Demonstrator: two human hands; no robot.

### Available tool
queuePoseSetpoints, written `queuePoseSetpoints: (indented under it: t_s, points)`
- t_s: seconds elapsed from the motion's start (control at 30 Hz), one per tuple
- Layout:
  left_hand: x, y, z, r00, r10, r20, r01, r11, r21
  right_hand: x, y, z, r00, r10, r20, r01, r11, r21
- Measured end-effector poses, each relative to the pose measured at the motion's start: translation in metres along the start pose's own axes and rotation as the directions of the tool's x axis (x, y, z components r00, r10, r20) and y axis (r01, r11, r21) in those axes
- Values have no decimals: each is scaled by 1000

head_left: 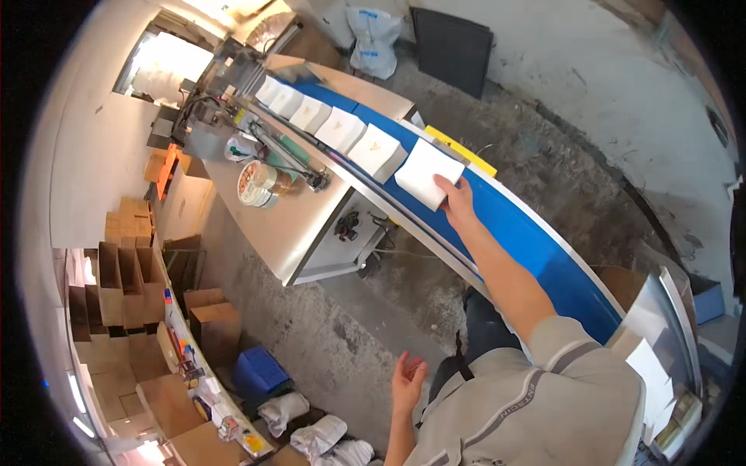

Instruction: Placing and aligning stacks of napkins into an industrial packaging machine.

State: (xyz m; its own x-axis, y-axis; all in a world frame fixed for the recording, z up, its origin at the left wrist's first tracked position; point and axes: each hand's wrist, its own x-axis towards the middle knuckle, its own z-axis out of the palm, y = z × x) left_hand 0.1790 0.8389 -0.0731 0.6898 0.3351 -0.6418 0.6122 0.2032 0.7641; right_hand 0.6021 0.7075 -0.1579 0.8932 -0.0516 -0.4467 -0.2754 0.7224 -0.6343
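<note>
On the blue conveyor belt [536, 260] lies a plain white block [426, 172], shaped like a thick stack of paper or a box; I cannot tell which. My right hand [454, 196] grips its near right corner, thumb on top, the other fingers partly hidden at the edge. Beyond it, a row of similar white blocks [376, 153] leads away up the belt, some with a small golden mark on top. My left hand [407, 384] hangs beside my body over the floor, fingers loosely curled and apart, with nothing in it.
Left of the belt, a worktable [268, 225] carries a white tub [258, 185] and machine parts. Several cardboard boxes [128, 295], a blue crate [260, 371] and white sacks [317, 435] stand at lower left. A dark panel [451, 50] leans on the far wall.
</note>
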Motion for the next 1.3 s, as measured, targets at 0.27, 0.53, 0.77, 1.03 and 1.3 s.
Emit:
queuePoseSetpoints:
  t_s: [0.27, 0.53, 0.77, 1.03, 1.3]
  points:
    - [64, 66, 32, 994, -69, 86, 50, 978, 204, 49, 71, 2, 995, 77, -69, -74, 997, 34]
    - [121, 100, 34, 965, -55, 255, -22, 957, 290, 54, 90, 5, 986, 17, -169, -33, 996, -88]
    - [174, 157, 61, 736, -121, 666, -286, 836, 468, 35, 63, -56, 875, -150, -461, -112, 863, -492]
    - [196, 207, 135, 407, -197, 892, -370, 857, 358, -183, -117, -91, 972, -197, -131, 25, 636, -771]
    - [89, 181, 281, 158, -378, 912, -355, 840, 410, -439, -206, -189, 594, -682, -427, 259, 665, -701]
